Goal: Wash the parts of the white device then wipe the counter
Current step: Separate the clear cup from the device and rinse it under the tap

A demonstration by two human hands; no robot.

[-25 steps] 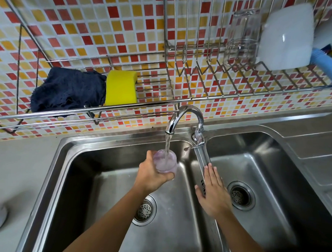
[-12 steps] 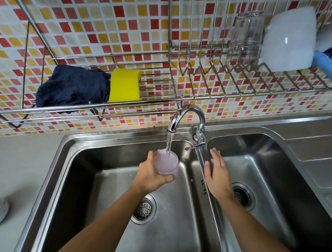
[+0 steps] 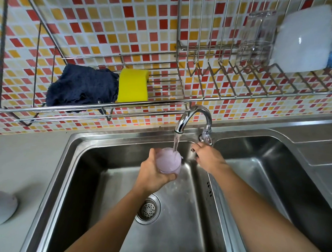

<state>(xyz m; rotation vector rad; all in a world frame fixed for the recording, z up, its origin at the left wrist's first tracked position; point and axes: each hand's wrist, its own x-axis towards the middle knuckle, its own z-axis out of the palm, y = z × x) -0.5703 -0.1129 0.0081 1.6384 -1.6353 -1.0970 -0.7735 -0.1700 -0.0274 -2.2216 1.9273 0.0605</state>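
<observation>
Water (image 3: 176,143) from the tap (image 3: 193,117) pours into the pale cup (image 3: 168,160), which my left hand (image 3: 154,174) holds over the left sink basin (image 3: 110,180), fingers wrapped round its wall. My right hand (image 3: 209,158) sits at the tap's lever; whether those fingers grip it, I cannot tell. The cup looks brim-full, so I expect overflow and splash onto the table (image 3: 23,158). Wet plastic may slip from my grasp.
</observation>
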